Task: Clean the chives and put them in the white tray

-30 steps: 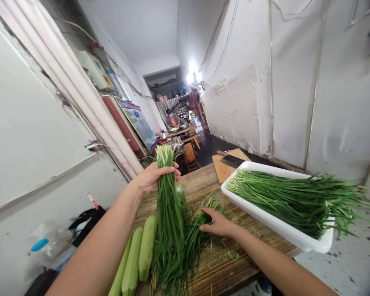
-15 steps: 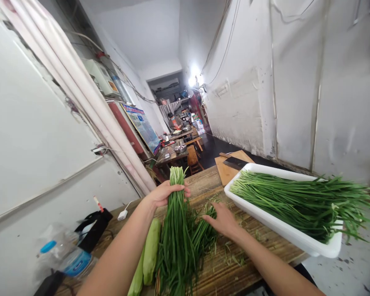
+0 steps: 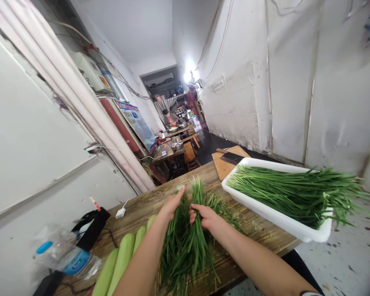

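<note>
My right hand [image 3: 203,216] is closed round a bunch of garlic chives [image 3: 197,189], pale cut ends upward and green leaves trailing onto the wooden table [image 3: 135,213]. Beside it, my left hand [image 3: 172,204] lies against more garlic chives [image 3: 180,216]. A straight digit of that hand points up and away; its other fingers are mostly hidden. Loose leaf trimmings [image 3: 218,203] are scattered right of the bunch. Several pale green zucchini-like vegetables [image 3: 123,255] lie left of my left forearm, partly covered by it.
A white plastic tub [image 3: 265,213] heaped with garlic chives [image 3: 280,187] stands at the right. Behind it, a cleaver [image 3: 231,158] rests on a cutting board [image 3: 223,167]. At left are a water bottle [image 3: 69,261], black box [image 3: 95,230] and white charger [image 3: 121,212]. A person works far back.
My right hand has moved left and closed round a chive bunch. My left hand has come lower, its thumb no longer across the bunch. The view has shifted, showing more of the green vegetables.
</note>
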Tool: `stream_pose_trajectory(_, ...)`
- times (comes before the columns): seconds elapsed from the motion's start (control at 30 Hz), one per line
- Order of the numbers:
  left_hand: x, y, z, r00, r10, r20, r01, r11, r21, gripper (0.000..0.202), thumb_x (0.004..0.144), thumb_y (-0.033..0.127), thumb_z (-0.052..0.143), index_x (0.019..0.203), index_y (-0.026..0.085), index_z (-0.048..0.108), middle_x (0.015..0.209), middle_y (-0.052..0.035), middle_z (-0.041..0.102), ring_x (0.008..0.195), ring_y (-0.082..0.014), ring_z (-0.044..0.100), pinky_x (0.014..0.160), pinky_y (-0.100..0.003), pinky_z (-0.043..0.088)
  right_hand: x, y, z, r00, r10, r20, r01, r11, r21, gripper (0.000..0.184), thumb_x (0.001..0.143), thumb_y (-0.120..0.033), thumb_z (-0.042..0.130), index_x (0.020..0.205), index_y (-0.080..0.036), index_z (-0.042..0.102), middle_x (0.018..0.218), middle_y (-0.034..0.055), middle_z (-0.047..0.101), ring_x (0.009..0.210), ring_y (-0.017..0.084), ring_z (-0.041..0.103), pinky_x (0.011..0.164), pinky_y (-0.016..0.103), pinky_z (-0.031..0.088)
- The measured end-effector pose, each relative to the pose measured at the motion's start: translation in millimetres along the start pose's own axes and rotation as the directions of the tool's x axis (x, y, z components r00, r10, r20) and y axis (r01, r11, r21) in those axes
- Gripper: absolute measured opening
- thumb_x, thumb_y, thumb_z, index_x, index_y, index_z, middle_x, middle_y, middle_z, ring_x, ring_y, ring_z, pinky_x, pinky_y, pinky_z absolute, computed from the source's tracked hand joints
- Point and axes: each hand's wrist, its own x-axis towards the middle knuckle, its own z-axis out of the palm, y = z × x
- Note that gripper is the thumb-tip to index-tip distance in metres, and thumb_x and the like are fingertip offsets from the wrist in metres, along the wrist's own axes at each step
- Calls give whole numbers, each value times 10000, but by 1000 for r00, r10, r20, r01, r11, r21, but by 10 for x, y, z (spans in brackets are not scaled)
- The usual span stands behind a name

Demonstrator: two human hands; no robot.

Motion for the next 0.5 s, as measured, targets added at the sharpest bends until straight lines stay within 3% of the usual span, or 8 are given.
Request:
stream_pose_trajectory(0.1, 18, -228, -129, 996, -88, -34, 88, 996, 13, 621, 814, 613, 500, 1218, 143, 473, 1248, -218, 585, 1069, -270, 622, 836, -366, 503, 116, 28, -156, 993, 86, -79, -80, 994, 80, 281, 914, -294, 537, 1139, -127, 555, 1100, 92, 601, 910, 188, 616, 770, 380, 531)
stream_pose_trajectory(0.17, 2, -323, -179, 992, -124, 1, 124, 992, -2, 616, 820, 598, 503, 1208, 120, 477, 1264, -232, 568, 1038, -260, 637, 832, -357, 508, 168, 54, -205, 988, 107, -107, -93, 987, 129, 332, 909, -314, 547, 1200, -156, 531, 1198, 90, 560, 1014, 216, 587, 841, 422, 513)
stream_pose_trajectory(0.4, -101, -449, -199, 976, -176, 126, 191, 974, -118, 695, 804, 630, 492, 1248, 98, 434, 1232, -261, 566, 986, -252, 653, 835, -351, 512, 195, 8, -222, 983, 164, -77, -143, 963, 227, 336, 906, -314, 552, 1201, -155, 531, 1199, 91, 560, 1014, 218, 587, 842, 426, 512)
stream_pose_trajectory(0.5, -119, -494, -131, 954, -190, 232, 233, 957, -174, 699, 772, 667, 506, 1173, 95, 496, 1109, -236, 633, 914, -250, 673, 829, -367, 508, 102, -28, -149, 985, 174, -17, -166, 959, 232, 221, 939, -281, 489, 1057, -113, 569, 962, 67, 620, 771, 137, 616, 669, 292, 529)
